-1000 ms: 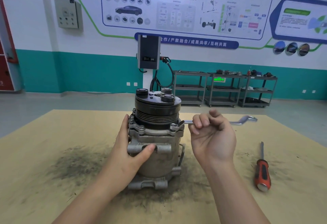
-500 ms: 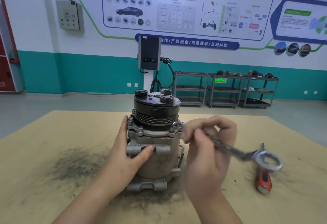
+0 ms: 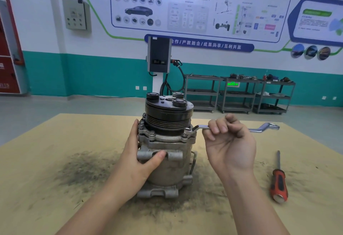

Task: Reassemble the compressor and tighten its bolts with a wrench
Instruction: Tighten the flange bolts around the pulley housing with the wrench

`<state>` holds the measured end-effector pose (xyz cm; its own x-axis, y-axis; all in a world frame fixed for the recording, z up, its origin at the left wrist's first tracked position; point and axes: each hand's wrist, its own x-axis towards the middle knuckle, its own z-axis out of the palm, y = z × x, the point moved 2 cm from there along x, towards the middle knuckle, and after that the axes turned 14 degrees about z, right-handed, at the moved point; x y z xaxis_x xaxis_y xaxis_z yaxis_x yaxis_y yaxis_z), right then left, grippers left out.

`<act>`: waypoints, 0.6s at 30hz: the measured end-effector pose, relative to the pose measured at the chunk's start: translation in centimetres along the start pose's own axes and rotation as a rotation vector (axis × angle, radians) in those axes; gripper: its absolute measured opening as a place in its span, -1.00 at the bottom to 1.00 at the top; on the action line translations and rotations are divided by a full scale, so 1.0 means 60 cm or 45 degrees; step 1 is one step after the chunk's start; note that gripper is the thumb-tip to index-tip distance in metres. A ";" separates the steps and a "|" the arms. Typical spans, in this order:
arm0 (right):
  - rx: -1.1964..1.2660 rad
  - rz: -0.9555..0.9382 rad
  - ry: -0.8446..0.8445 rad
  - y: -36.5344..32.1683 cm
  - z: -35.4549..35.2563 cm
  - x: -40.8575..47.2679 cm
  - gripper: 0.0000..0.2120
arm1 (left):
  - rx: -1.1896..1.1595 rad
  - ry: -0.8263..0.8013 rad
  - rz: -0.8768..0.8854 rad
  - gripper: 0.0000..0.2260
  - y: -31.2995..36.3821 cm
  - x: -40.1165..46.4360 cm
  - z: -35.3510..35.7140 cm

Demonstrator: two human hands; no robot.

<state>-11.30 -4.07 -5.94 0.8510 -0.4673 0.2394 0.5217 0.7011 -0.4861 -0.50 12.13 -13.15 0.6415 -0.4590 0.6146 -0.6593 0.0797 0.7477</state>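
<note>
A grey metal compressor (image 3: 167,171) with a black pulley on top stands upright on the tan table (image 3: 46,188). My left hand (image 3: 137,160) grips its left side, thumb across a front lug. My right hand (image 3: 230,142) holds the shaft of a silver ring wrench (image 3: 259,129) in curled fingers. The wrench lies level and points right, and its near ring end sits over a bolt (image 3: 188,130) on the right of the compressor's flange.
An orange-handled screwdriver (image 3: 278,184) lies on the table to the right of my right arm. Dark grime is smeared on the table around the compressor. Grey shelf carts (image 3: 239,95) and a charging post (image 3: 159,56) stand by the far wall.
The wrench, swung toward me half a second ago, is back level and pointing right with its ring on the right flange bolt. My left hand has kept its grip on the compressor.
</note>
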 end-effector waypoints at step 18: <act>-1.298 -0.946 -0.309 0.090 0.039 -0.083 -0.79 | -0.010 0.054 0.014 -0.03 -0.013 0.004 0.002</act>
<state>-12.58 3.33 -7.81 0.4219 -0.3814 0.8225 0.6841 -0.4614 -0.5649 0.14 11.86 -13.63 0.6501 -0.4203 0.6329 -0.6635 0.0917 0.7425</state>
